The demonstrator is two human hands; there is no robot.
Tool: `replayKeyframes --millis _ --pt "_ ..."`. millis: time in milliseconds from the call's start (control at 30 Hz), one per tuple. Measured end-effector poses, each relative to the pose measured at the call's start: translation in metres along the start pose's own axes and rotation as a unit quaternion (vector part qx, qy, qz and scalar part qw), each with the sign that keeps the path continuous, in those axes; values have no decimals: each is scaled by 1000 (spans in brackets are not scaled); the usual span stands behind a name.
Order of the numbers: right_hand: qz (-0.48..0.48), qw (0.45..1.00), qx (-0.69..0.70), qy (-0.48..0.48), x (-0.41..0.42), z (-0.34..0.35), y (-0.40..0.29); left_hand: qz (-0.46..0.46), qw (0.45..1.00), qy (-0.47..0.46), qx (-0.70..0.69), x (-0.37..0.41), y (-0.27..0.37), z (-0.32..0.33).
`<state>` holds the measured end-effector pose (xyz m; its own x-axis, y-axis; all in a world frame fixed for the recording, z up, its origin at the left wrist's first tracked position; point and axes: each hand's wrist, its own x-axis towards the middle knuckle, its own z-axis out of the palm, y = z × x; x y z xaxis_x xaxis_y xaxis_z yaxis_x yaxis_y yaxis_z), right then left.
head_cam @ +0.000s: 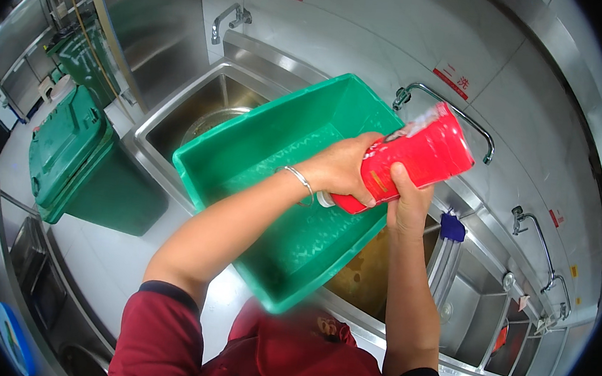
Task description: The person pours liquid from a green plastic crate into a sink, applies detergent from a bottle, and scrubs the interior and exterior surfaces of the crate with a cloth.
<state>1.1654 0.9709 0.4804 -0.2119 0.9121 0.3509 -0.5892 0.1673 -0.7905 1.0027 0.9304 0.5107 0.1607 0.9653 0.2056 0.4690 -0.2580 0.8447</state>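
Note:
A red plastic pouch (426, 154) with a white spout is gripped between both hands, tilted with the spout end low over a green plastic tub (285, 241). My left hand (344, 165), a silver bangle at its wrist, wraps the pouch's lower part. My right hand (409, 201) holds it from below and to the right, its thumb on the red side. The rectangular tub rests across the steel sinks. Whether anything flows from the spout cannot be seen.
One steel sink basin (170, 134) lies left of the tub; brownish liquid (363, 273) shows in another beneath it. Curved taps (463, 116) project from the tiled wall. A lidded green bin (111, 186) stands at the left. A blue cloth (452, 227) hangs between basins.

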Motion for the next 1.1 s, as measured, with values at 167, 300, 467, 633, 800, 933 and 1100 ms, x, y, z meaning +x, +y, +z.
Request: replayKeyframes --millis 167,300,467,633,800,933,1100 --pt "-6 995 88 46 -8 -16 10 -26 999 -10 -47 7 2 -10" --pt "17 981 166 100 -15 -44 10 -32 992 81 -89 -4 -1 -36" --pt "73 946 257 185 -20 -61 7 -103 964 166 -180 -39 -28 -58" --pt "114 918 290 247 -19 -34 -1 -124 965 115 -202 -70 -27 -45" --pt "126 913 311 234 -21 -15 2 24 989 121 -78 -78 22 -33" --pt "105 913 367 144 -36 -28 -4 169 975 115 88 -60 60 -16" --pt "142 891 401 157 -64 -29 -12 235 954 135 130 -61 85 2"
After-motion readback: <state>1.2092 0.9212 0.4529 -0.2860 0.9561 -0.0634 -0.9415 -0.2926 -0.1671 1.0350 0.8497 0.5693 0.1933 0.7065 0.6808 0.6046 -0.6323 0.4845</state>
